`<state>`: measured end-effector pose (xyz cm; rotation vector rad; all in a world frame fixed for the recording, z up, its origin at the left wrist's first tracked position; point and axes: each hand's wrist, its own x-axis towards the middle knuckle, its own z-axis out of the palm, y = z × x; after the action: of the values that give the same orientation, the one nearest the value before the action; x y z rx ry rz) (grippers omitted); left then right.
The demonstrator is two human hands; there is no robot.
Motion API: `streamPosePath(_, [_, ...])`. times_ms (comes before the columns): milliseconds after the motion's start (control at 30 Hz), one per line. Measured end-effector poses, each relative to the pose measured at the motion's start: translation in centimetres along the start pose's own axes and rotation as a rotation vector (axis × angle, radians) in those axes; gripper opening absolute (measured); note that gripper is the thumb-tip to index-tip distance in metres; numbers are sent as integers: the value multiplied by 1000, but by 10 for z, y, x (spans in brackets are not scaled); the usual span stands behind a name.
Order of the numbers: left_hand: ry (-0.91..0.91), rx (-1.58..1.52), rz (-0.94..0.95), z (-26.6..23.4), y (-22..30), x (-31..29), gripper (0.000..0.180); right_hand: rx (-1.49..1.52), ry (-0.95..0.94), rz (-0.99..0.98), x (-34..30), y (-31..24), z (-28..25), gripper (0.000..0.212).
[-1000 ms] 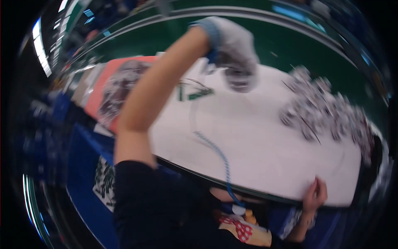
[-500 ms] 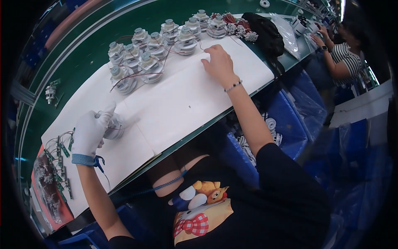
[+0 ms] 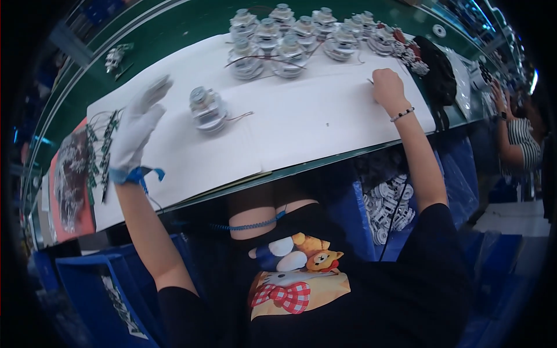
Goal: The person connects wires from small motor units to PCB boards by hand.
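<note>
My left hand [image 3: 136,124], in a white glove with a blue wrist strap, is raised over the left part of the white sheet [image 3: 290,127]. Its fingers are apart with nothing in them. Beside it, to the right, a round white assembly [image 3: 207,111] with a silvery top and thin reddish wires stands alone on the sheet. My bare right hand [image 3: 389,90] is closed near the sheet's right end. A small greyish tip shows at its fingers; what it belongs to I cannot make out. Several similar assemblies [image 3: 290,56] stand grouped at the back, left of that hand.
Green circuit boards with wires [image 3: 104,148] lie at the left, by a bagged bundle [image 3: 71,180] on red. Red-wired parts [image 3: 411,55] and a black bag [image 3: 435,75] are at the right. Below the table edge, a blue bin [image 3: 362,217] holds white parts. A person [image 3: 516,136] works far right.
My left hand has let go of the assembly and moved off to its left. The right hand's fingers have gone from spread to closed. The whole view has turned, shifting the table contents rightward.
</note>
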<state>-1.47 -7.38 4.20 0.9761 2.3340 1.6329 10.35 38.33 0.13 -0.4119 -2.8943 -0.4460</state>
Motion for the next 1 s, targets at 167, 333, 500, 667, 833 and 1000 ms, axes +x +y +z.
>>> streamPosePath(167, [-160, 40, -56, 44, -4, 3, 61, -8, 5, -48, -4, -7, 3, 9])
streamPosePath(333, [-42, 185, -316, 81, 50, -24, 64, 929, 154, -190, -57, -68, -52, 11])
streamPosePath(500, [130, 81, -487, 110, 56, -45, 65, 1808, -214, -161, -93, -148, -80, 12])
streamPosePath(667, [185, 260, -134, 101, 20, -39, 68, 2019, -456, -18, -88, -185, -68, 15])
streamPosePath(833, [64, 7, -77, 117, 8, -35, 63, 1915, -382, 39, -83, -202, -54, 14])
streamPosePath(1000, [62, -35, -263, 120, 22, -30, 61, 1958, -287, 128, -82, -206, -49, 15])
